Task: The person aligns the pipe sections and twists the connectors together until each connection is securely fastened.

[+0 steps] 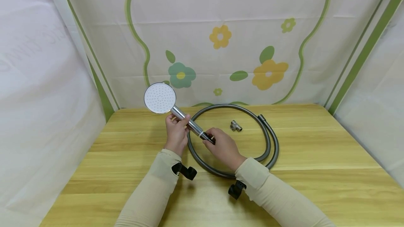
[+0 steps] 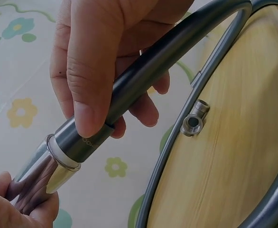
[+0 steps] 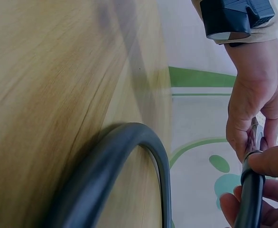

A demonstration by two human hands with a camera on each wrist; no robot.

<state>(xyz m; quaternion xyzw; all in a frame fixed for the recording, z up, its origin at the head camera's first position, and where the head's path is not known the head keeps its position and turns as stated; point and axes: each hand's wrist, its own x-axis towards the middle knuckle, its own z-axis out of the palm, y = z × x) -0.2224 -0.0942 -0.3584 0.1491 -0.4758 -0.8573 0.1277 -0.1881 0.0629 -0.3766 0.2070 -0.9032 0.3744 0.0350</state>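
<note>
Shower head (image 1: 160,98) and hose collar (image 2: 77,140) in line, end to end

Handle (image 1: 194,126) and collar share one long axis, which in the head view slants from the round white face, left of centre, down and right towards the middle of the frame. That alignment looks like the relation that counts: a pale ring (image 2: 63,158) shows at the joint with the dark collar against it, though I cannot tell whether any thread is engaged.

Left hand (image 1: 176,134): its grip is closed around the chrome handle, so the white face lies to its upper left and the joint to its lower right. Right hand (image 1: 224,148), nearer the joint: its grip pinches the collar, thumb laid over it in the left wrist view. From there the hose (image 2: 148,71) curves towards that view's upper right. In the head view its loop lies on the worktop (image 1: 315,157) around mid-frame, with a small metal fitting (image 1: 235,126) inside, right of centre.
</note>
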